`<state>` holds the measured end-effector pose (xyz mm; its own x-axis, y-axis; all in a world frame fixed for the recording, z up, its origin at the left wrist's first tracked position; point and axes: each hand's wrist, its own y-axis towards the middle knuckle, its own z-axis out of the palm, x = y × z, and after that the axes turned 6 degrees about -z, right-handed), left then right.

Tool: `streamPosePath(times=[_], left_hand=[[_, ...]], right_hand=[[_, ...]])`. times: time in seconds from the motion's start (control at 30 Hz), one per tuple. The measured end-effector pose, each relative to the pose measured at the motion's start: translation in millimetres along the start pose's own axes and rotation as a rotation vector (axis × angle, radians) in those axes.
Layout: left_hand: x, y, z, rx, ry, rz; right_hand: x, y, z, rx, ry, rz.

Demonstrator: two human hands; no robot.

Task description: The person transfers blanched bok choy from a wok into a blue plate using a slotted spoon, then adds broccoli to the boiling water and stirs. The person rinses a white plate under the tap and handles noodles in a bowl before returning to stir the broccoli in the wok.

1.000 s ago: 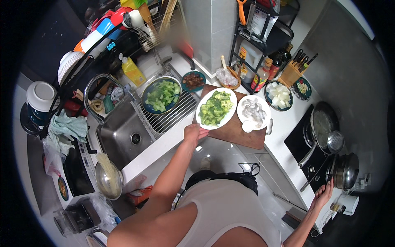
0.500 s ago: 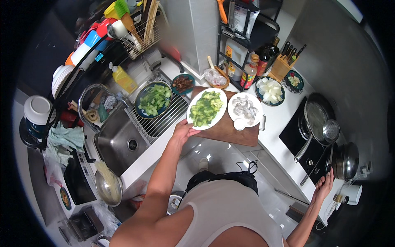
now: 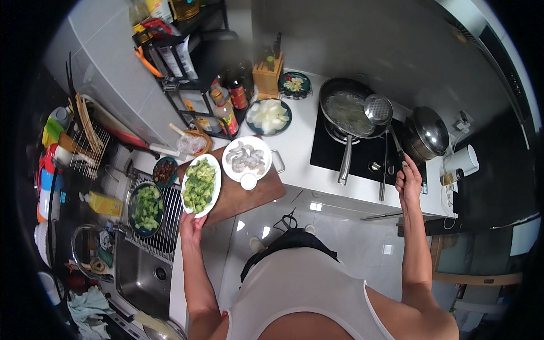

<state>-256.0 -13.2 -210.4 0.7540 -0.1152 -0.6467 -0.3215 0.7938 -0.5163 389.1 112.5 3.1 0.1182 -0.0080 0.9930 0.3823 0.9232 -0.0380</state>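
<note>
Left hand (image 3: pixel 194 222) still grips the plate (image 3: pixel 217 187) of broccoli (image 3: pixel 199 184) over the board (image 3: pixel 255 195) and right hand (image 3: pixel 409 180) the strainer (image 3: pixel 378 109), bowl at the pan's (image 3: pixel 334 88) right rim, while the view has swung toward the stove (image 3: pixel 326 150), seemingly bringing attention to the pan.

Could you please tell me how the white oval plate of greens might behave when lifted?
The white oval plate looks rigid, so it probably won't flex. Its greens are piled loose and could slide off if it tilts. With the left hand at its near end only, its far end may dip.
</note>
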Motion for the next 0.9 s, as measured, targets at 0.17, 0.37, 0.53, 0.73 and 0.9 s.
streamPosePath(times=[0.17, 0.37, 0.53, 0.73, 0.9], left_hand=[[5.3, -9.0, 1.8, -0.068, -0.008, 0.057], [4.9, -19.8, -12.9, -0.066, -0.027, 0.134], [-3.1, -39.0, -2.0, -0.071, -0.036, 0.155], [-6.4, -69.2, 9.4, -0.075, 0.028, 0.208], [-6.5, -98.7, 48.3, -0.089, 0.056, 0.251]], right_hand=[[0.1, 9.8, -6.5, -0.002, 0.033, 0.000], [-1.8, 22.1, -9.1, -0.010, 0.053, 0.012], [-3.3, 27.4, -8.2, -0.014, 0.055, 0.023], [-7.0, 33.3, -7.6, 0.012, 0.089, 0.040], [-5.4, 33.6, -11.1, 0.014, 0.152, 0.066]])
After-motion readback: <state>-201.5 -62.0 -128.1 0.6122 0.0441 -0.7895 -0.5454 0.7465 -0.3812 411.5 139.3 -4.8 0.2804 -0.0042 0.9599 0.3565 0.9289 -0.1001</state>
